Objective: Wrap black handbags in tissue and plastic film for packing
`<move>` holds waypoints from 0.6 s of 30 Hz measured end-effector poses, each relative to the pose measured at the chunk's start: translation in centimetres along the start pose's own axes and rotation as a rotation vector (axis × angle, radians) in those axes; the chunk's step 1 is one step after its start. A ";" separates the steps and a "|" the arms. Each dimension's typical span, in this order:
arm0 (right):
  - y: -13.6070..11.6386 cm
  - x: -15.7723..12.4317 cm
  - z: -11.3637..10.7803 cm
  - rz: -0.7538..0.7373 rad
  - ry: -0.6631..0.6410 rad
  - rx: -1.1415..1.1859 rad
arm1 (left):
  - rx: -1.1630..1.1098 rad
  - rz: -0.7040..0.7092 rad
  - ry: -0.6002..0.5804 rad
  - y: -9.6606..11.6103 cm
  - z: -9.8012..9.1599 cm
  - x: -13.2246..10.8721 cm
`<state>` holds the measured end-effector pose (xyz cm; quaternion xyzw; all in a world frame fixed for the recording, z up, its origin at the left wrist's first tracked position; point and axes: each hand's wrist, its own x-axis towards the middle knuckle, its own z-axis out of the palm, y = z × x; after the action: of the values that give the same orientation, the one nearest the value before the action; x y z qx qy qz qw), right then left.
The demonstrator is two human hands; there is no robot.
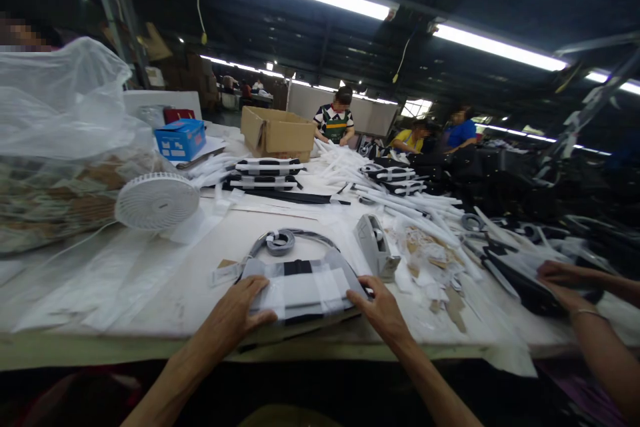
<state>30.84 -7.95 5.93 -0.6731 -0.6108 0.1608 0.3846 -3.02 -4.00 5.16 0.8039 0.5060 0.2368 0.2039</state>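
Note:
A grey handbag point(305, 290) lies at the table's near edge, with white wrapping and clear film across its front and a dark band at its top middle. My left hand point(244, 310) grips its left side, thumb on the front. On the right side my right hand point(377, 307) holds the bag's edge in the same way. Behind the bag its grey strap arches up, with a wrapped coil point(281, 241) at the top. A white tag point(226, 273) lies by the upper left corner. The fingers beneath the bag are partly hidden.
A tape dispenser point(375, 248) stands right of the bag, near paper scraps point(433, 257). To the left are a white fan point(157, 200) and a large plastic sack point(55, 147). Wrapped black pieces point(265, 175) and a cardboard box point(277, 133) sit behind. A co-worker's hands point(563, 280) work at right.

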 end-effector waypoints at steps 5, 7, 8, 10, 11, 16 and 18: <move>0.6 0.4 0.3 0.026 -0.034 -0.054 | -0.029 0.033 0.065 0.2 0.4 -0.4; 0.9 0.5 0.5 0.029 -0.031 -0.060 | -0.027 0.034 0.069 0.2 0.5 -0.4; 1.1 0.5 0.6 0.032 -0.029 -0.061 | -0.023 0.033 0.069 0.2 0.6 -0.4; 1.2 0.5 0.8 0.037 -0.022 -0.058 | -0.015 0.030 0.066 0.2 0.8 -0.4; 1.1 0.5 1.0 0.042 -0.018 -0.054 | -0.012 0.027 0.065 0.2 0.9 -0.5; 0.8 0.4 1.0 0.089 -0.020 0.020 | -0.007 0.012 0.101 0.0 1.3 -0.8; 1.3 0.4 0.1 0.144 -0.030 0.120 | -0.021 0.015 0.183 -0.8 1.4 -1.3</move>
<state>31.76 -7.45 5.00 -0.6886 -0.5557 0.2343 0.4027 -3.26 -5.01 3.39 0.7805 0.5139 0.3162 0.1635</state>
